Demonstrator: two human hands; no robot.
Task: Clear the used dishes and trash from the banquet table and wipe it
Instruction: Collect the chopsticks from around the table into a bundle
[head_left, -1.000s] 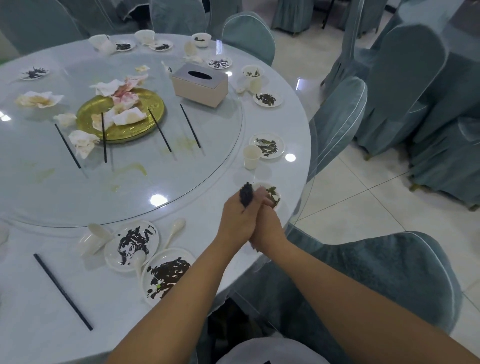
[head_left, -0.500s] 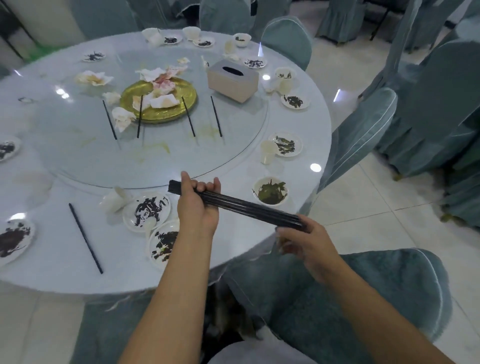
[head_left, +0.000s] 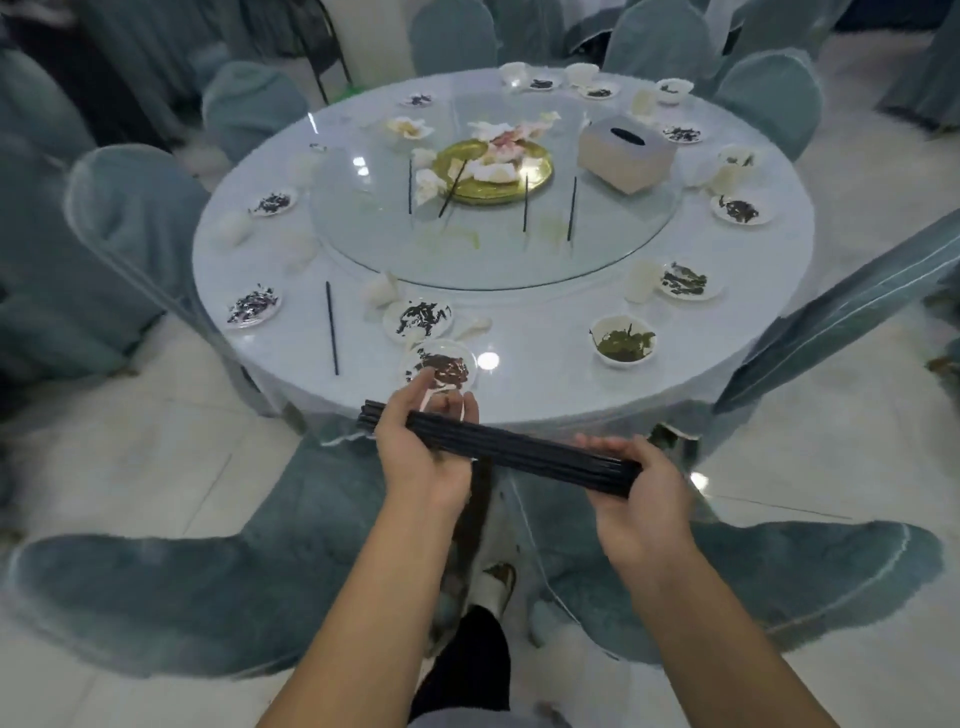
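Crowding table (head_left: 545, 384) — plates (head_left: 418, 318), napkins (head_left: 498, 140)

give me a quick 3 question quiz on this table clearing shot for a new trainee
1. True or false: both hands hold the bundle of black chopsticks.
2. Which item sits on the glass turntable? A) the tissue box B) the bowl of greens C) a kettle
3. How many single chopsticks lie on the outer ring of the table, off the turntable?

Key:
1. True: left hand at one end, right hand at the other.
2. A
3. One, the lone chopstick at the near left.
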